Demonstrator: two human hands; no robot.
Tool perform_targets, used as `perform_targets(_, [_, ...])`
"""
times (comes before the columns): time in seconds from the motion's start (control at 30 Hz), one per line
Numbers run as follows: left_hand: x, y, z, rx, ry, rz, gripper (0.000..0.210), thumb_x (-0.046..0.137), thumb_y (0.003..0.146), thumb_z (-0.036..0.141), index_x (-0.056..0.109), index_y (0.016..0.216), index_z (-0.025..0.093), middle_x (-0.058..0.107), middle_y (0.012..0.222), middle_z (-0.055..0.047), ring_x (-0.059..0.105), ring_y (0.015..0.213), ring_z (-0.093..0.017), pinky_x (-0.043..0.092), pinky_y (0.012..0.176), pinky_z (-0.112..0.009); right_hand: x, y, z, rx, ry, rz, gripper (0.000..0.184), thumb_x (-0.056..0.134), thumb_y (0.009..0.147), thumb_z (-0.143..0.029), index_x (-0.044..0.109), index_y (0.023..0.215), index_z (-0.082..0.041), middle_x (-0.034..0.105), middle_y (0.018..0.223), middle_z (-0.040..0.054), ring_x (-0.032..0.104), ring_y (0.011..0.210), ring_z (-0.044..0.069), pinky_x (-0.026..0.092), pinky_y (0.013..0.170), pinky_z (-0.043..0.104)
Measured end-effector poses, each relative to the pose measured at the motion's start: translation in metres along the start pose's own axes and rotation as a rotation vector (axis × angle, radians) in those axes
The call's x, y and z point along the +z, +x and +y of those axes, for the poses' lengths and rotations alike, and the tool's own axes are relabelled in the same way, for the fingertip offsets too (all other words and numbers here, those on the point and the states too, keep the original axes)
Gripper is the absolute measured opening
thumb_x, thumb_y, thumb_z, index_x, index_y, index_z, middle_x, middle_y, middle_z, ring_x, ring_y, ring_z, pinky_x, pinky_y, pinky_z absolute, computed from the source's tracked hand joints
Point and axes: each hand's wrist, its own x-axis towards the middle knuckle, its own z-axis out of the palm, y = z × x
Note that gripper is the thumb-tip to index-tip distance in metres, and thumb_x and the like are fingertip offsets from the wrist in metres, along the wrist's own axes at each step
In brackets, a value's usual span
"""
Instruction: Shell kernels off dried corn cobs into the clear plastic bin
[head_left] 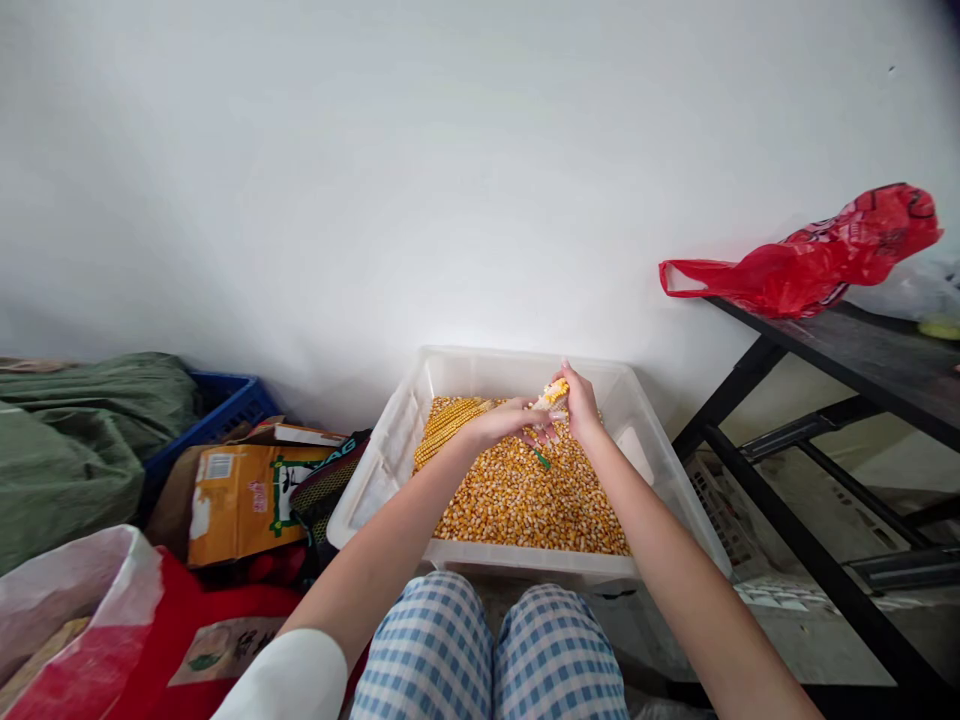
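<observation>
A partly stripped corn cob (553,395) is held between my two hands above a translucent plastic bin (375,480). Yellow kernels cover part of the cob, and pale bare core shows elsewhere. My right hand (582,402) is closed round it from the right, thumb pointing up. From the left, my left hand (514,420) grips its lower side, with the fingers passing beneath. Loose corn kernels (525,510) fill much of the bin. Several whole corn cobs (448,425) lie at its left back. A small green object (541,459) rests on the kernels below my hands.
A dark metal rack (862,350) with a red plastic bag (817,255) stands at right. At left are a blue crate (240,395), green cloth (90,430), an orange carton (240,500) and a red-and-white sack (142,620). A white wall (450,180) rises behind.
</observation>
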Motion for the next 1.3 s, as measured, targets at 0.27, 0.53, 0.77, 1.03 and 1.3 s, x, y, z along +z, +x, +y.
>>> perform_targets(0.27, [0.016, 0.008, -0.020, 0.085, 1.083, 0.594, 0.037, 0.064, 0.067, 0.037, 0.059, 0.097, 0.017, 0.064, 0.083, -0.010, 0.058, 0.089, -0.030, 0.033, 0.088, -0.042, 0.009, -0.003, 0.006, 0.171, 0.264, 0.024, 0.046, 0.038, 0.074, -0.064, 0.035, 0.058, -0.020, 0.045, 0.044, -0.0031, 0.050, 0.043, 0.012, 0.040, 0.042, 0.024])
perform_targets(0.53, [0.039, 0.023, -0.033, 0.109, 0.857, 0.484, 0.016, 0.054, 0.073, 0.027, 0.056, 0.083, 0.016, 0.061, 0.073, -0.008, 0.059, 0.069, -0.022, 0.040, 0.065, -0.029, 0.012, -0.013, 0.000, 0.032, 0.260, 0.221, 0.050, 0.034, 0.078, -0.064, 0.035, 0.055, -0.020, 0.038, 0.036, -0.0040, 0.041, 0.031, 0.010, 0.036, 0.036, 0.023])
perform_targets(0.77, [0.037, 0.009, -0.022, 0.056, 0.065, 0.115, 0.020, 0.061, 0.069, 0.030, 0.046, 0.067, 0.017, 0.044, 0.051, 0.005, 0.037, 0.045, -0.007, 0.033, 0.047, -0.021, 0.003, -0.008, -0.008, -0.028, 0.144, -0.071, 0.058, 0.028, 0.078, -0.069, 0.050, 0.064, -0.017, 0.047, 0.044, -0.0008, 0.049, 0.039, 0.012, 0.040, 0.043, 0.024])
perform_targets(1.03, [0.029, 0.007, -0.013, 0.026, -0.060, 0.020, 0.028, 0.064, 0.067, 0.035, 0.044, 0.062, 0.016, 0.044, 0.048, 0.004, 0.039, 0.042, -0.006, 0.029, 0.044, -0.020, -0.013, 0.015, -0.003, -0.160, -0.061, 0.168, 0.052, 0.039, 0.076, -0.063, 0.058, 0.081, -0.015, 0.064, 0.091, 0.0070, 0.059, 0.086, 0.015, 0.044, 0.072, 0.024])
perform_targets(1.3, [0.014, 0.010, -0.019, 0.087, -0.180, 0.125, 0.017, 0.056, 0.071, 0.028, 0.042, 0.070, 0.018, 0.035, 0.040, 0.009, 0.029, 0.035, -0.005, 0.039, 0.047, -0.024, 0.008, -0.015, -0.008, 0.138, 0.111, -0.426, 0.041, 0.064, 0.070, -0.042, 0.047, 0.104, -0.025, 0.065, 0.083, 0.0005, 0.063, 0.071, 0.017, 0.051, 0.065, 0.032])
